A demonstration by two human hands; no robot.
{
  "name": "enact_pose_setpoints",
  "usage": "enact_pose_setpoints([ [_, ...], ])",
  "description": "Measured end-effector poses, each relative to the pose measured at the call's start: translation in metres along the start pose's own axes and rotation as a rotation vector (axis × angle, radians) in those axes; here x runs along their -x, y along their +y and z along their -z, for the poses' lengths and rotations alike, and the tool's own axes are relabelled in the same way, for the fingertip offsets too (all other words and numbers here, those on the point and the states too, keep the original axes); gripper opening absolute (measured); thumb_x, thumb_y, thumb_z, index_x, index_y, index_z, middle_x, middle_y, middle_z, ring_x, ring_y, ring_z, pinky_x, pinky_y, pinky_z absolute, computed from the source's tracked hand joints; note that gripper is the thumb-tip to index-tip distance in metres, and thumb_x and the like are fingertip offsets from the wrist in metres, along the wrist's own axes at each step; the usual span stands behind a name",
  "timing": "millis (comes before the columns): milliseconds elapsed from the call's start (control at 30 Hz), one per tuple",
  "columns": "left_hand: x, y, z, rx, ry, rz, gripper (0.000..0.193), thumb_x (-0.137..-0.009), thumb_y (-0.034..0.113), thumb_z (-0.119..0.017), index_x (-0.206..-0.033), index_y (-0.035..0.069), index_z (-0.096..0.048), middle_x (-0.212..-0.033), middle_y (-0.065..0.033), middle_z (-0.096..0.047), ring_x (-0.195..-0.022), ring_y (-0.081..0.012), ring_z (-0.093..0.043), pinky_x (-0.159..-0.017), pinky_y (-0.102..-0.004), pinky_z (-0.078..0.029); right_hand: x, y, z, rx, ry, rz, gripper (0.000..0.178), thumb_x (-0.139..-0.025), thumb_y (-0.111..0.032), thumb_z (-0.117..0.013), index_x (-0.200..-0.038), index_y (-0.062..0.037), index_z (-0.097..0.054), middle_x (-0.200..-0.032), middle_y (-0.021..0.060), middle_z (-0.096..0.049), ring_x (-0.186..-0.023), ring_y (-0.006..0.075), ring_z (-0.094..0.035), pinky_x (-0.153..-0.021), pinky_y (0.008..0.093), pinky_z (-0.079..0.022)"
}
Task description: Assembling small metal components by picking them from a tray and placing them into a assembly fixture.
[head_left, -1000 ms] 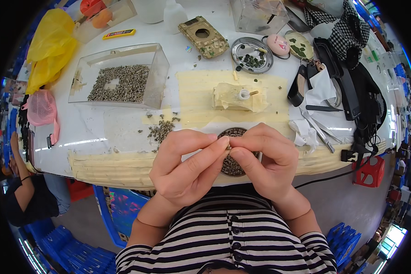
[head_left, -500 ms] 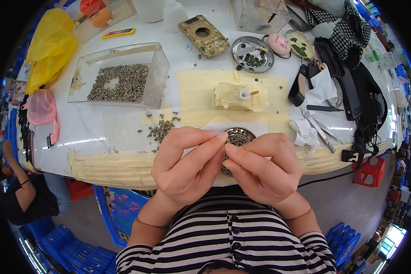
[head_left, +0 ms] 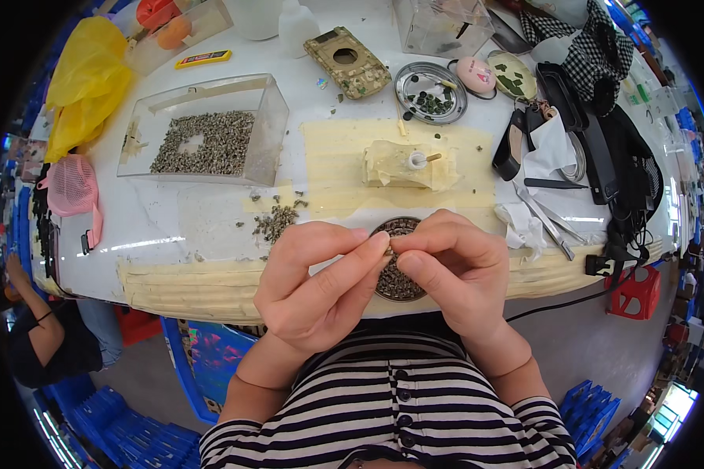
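The left hand (head_left: 314, 288) pinches a tiny part (head_left: 389, 252), its long axis too small to tell, over the left side of the round dish (head_left: 400, 299), the right hand (head_left: 465, 277), thumb and forefinger parted, just to its right.

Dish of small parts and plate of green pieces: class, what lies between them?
The head view shows mainly a wrapped block with a white pot and stick, on yellow tape.

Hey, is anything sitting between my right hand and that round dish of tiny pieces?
Nothing visible: your right hand overlaps the right side of the round dish in this view. Your left hand comes closest, its fingertips at the dish's left side.
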State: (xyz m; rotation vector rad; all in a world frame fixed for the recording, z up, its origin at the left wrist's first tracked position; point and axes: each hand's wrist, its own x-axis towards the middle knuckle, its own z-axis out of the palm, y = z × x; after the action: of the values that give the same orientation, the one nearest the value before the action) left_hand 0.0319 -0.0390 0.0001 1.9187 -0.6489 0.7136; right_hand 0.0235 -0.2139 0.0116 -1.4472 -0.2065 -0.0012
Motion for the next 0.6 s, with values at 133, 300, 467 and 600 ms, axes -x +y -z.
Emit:
enact_pose_setpoints([
  [133, -0.0015, 0.001, 0.0016, -0.005, -0.014, -0.03, 0.034, -0.068, -0.005, -0.079, -0.101, 0.002, -0.075, -0.096, -0.0094, -0.065, -0.08, -0.0223, -0.062, -0.066, -0.0308, -0.051, -0.0014, -0.0048, -0.001, -0.123, -0.033, -0.121, 0.016, -0.086, -0.001, -0.073, -0.101, 0.0029, -0.071, -0.092, 0.0062, -0.066, -0.074, 0.0079, -0.062, -0.068, 0.0214, -0.05],
  [300, -0.001, 0.0009, 0.0013, -0.027, -0.034, -0.032, 0.035, -0.067, -0.005, -0.079, -0.101, 0.001, -0.075, -0.096, -0.0097, -0.065, -0.08, -0.023, -0.062, -0.066, -0.0309, -0.051, -0.0036, -0.0048, 0.0011, -0.158, -0.029, -0.14, 0.01, -0.084, -0.001, -0.074, -0.093, 0.0016, -0.07, -0.089, 0.006, -0.066, -0.074, 0.0087, -0.062, -0.066, 0.0219, -0.05],
  [467, -0.0023, 0.0011, 0.0003, -0.046, -0.032, -0.004, 0.033, -0.067, -0.007, -0.078, -0.099, 0.0, -0.074, -0.094, -0.0102, -0.065, -0.079, -0.0232, -0.062, -0.065, -0.0306, -0.051, -0.0054, -0.0051, -0.0001, 0.394, 0.025, 0.321, 0.021, -0.073, 0.002, -0.079, -0.092, -0.0029, -0.073, -0.082, 0.0052, -0.065, -0.068, 0.0142, -0.062, -0.059, 0.0247, -0.047],
  [600, -0.0027, -0.0001, -0.0016, -0.051, -0.022, 0.019, 0.031, -0.068, -0.008, -0.078, -0.099, -0.001, -0.074, -0.093, -0.0102, -0.065, -0.078, -0.023, -0.062, -0.065, -0.0304, -0.051, -0.0043, -0.003, -0.0057, 0.647, 0.066, 0.612, 0.035, -0.065, 0.001, -0.081, -0.099, -0.0049, -0.075, -0.081, 0.0038, -0.066, -0.066, 0.0182, -0.061, -0.057, 0.027, -0.047],
])
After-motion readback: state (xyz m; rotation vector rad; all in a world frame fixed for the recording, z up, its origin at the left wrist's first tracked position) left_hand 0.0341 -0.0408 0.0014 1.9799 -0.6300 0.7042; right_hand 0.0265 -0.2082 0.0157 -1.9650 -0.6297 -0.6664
